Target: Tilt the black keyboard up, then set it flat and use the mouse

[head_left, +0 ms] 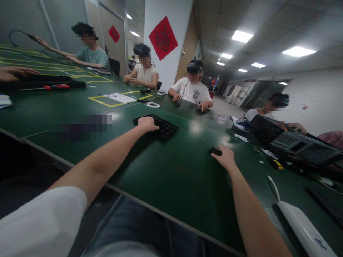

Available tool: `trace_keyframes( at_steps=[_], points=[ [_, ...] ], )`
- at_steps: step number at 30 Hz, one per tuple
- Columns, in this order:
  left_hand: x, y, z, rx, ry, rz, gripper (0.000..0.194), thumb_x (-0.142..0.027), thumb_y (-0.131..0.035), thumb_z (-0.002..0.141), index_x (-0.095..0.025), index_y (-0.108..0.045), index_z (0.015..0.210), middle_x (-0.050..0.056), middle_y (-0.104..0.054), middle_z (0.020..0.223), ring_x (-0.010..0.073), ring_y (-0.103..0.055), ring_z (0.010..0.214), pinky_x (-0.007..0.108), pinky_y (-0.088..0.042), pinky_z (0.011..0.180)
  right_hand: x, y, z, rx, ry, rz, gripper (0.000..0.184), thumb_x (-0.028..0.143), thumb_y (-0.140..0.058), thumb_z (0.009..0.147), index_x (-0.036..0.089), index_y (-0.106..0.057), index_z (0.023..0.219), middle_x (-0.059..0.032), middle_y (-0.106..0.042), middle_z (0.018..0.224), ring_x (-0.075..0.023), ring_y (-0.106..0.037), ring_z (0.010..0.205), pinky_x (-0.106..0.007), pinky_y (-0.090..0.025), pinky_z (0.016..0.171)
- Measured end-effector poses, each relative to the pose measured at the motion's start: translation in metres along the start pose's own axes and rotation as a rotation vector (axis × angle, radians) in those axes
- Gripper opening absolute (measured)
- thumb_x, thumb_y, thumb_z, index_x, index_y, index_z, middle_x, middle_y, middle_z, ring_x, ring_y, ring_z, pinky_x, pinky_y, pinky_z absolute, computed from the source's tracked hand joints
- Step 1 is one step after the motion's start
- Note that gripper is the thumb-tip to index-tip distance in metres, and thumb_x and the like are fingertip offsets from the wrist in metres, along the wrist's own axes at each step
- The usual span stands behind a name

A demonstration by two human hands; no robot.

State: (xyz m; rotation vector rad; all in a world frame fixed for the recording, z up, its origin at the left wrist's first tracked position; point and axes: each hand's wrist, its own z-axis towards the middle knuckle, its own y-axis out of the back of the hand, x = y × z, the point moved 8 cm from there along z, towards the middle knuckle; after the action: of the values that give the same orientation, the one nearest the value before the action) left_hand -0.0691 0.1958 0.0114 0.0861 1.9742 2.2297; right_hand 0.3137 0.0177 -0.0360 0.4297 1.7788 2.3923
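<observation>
My left arm reaches forward and inward over the bench [184, 175], from the white sleeve [45, 225] at lower left up to the middle of the view, the elbow only slightly bent. At its end my left hand [147, 123] lies on the left part of a black gridded tray [166, 129], back of the hand upward, the thumb pointing right across the tray's cells. My other fingers on that side are tucked out of sight beneath the hand, so I cannot tell whether they grip the tray or merely press on it. The tray lies on the bench, well in from the near edge, its right part uncovered.

My right arm comes up from the bottom right, the forearm slanting forward and to the left. My right hand [227, 157] is turned inward and well apart from the tray. Its fingers are closed on a small black object [215, 151], thumb on the near side and the others on the far side, with the object's end sticking out to the left. Whether it touches the bench I cannot tell.

A white device [302, 223] lies just right of my right forearm, and a white ring [153, 105] lies beyond the tray.
</observation>
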Motion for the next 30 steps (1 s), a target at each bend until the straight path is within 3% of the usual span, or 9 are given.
trace_keyframes(
  at_steps=[3,6,10,13,16,21,30],
  points=[
    [-0.018,-0.004,-0.005,0.001,-0.056,0.001,0.054,-0.055,-0.052,0.075,-0.010,-0.068,0.099,0.019,-0.066,0.106,0.0314,-0.059,0.103,0.031,-0.045,0.080,0.007,-0.005,0.000,0.018,-0.007,0.039,0.053,0.036,-0.054,0.079,0.008,-0.055,0.125,-0.0188,-0.058,0.124,-0.0361,-0.049,0.117,-0.050,-0.039,0.097],
    [-0.053,-0.007,-0.020,0.015,-0.162,-0.081,0.049,-0.055,-0.051,0.077,-0.013,-0.069,0.093,0.016,-0.067,0.103,0.0287,-0.061,0.099,0.029,-0.045,0.075,0.032,-0.007,-0.002,0.000,0.078,0.217,0.046,0.029,-0.058,0.076,0.011,-0.059,0.118,-0.0149,-0.062,0.117,-0.0313,-0.052,0.115,-0.046,-0.039,0.099],
    [-0.110,-0.005,-0.054,-0.025,-0.437,-0.269,0.045,-0.053,-0.049,0.081,-0.015,-0.065,0.100,0.013,-0.066,0.105,0.0266,-0.061,0.096,0.029,-0.045,0.072,0.078,-0.009,-0.009,0.037,0.182,0.704,0.043,0.028,-0.063,0.069,0.013,-0.062,0.110,-0.0116,-0.066,0.111,-0.0263,-0.059,0.106,-0.045,-0.041,0.098],
    [-0.138,-0.005,-0.081,-0.032,-0.606,-0.376,0.043,-0.049,-0.050,0.083,-0.014,-0.062,0.105,0.012,-0.065,0.105,0.0249,-0.061,0.094,0.030,-0.045,0.074,0.096,-0.006,-0.016,0.014,0.185,1.017,0.047,0.037,-0.068,0.065,0.017,-0.063,0.106,-0.0098,-0.068,0.111,-0.0272,-0.061,0.104,-0.046,-0.043,0.097],
    [-0.147,-0.008,-0.095,-0.033,-0.663,-0.452,0.046,-0.048,-0.052,0.083,-0.012,-0.059,0.110,0.013,-0.064,0.106,0.0242,-0.060,0.096,0.031,-0.045,0.078,0.104,0.004,-0.023,-0.028,0.191,1.051,0.053,0.046,-0.068,0.065,0.019,-0.063,0.110,-0.0094,-0.064,0.119,-0.0289,-0.057,0.112,-0.047,-0.042,0.100],
    [-0.148,-0.011,-0.097,-0.028,-0.679,-0.512,0.049,-0.048,-0.056,0.081,-0.010,-0.057,0.112,0.015,-0.063,0.107,0.0244,-0.060,0.098,0.032,-0.045,0.080,0.115,0.016,-0.030,-0.006,0.244,1.056,0.050,0.049,-0.058,0.076,0.023,-0.060,0.118,-0.0071,-0.059,0.127,-0.0267,-0.053,0.119,-0.046,-0.039,0.105],
    [-0.154,-0.008,-0.105,0.029,-0.729,-0.482,0.048,-0.048,-0.059,0.077,-0.011,-0.058,0.108,0.013,-0.063,0.105,0.0233,-0.060,0.095,0.030,-0.044,0.077,0.111,-0.014,-0.024,0.122,0.395,0.989,0.067,0.061,-0.057,0.071,0.018,-0.057,0.122,-0.0096,-0.044,0.142,-0.0272,-0.034,0.135,-0.045,-0.018,0.116]
  ],
)
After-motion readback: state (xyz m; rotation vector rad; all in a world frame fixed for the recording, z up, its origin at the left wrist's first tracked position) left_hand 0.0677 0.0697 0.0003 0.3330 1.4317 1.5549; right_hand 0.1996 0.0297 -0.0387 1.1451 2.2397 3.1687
